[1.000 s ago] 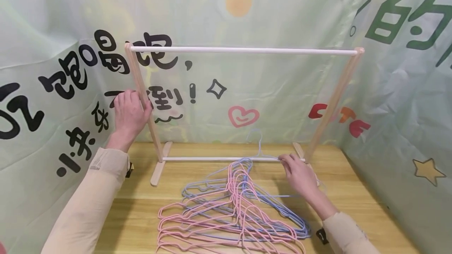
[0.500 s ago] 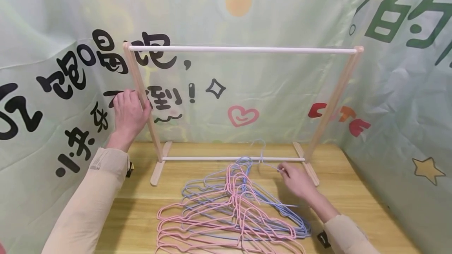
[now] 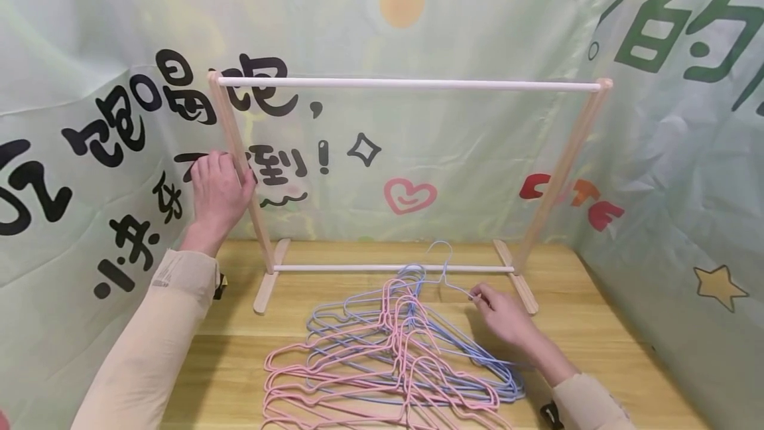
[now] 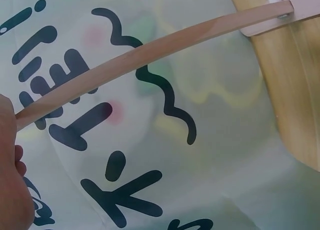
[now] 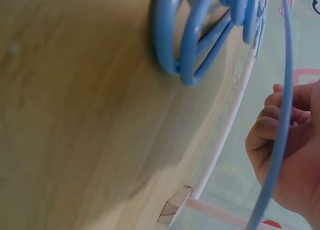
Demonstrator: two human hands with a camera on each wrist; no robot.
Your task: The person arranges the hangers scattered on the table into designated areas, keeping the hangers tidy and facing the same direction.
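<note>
Pink clothes hangers [image 3: 398,344]: heaped toward the table's [image 3: 573,314] near edge.
Blue clothes hangers [image 3: 474,352]: nested just beyond, partly under the pink.
Right hand [image 3: 504,314]: we see it pinching the raised blue hanger [image 3: 445,272] by its shoulder, probably leaving the hook unobstructed.
Left hand [image 3: 219,191]: curled round the left upright [image 3: 228,118], we judge for steadiness.
Clothes rack [image 3: 406,83]: standing near the table's far edge.

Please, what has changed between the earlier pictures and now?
The right hand, pinching a blue hanger, has come lower in the head view; the hanger's hook moved down and slightly right. Nothing was newly grasped or let go. The left hand still grips the wooden upright, and the pile of hangers stays put.
</note>
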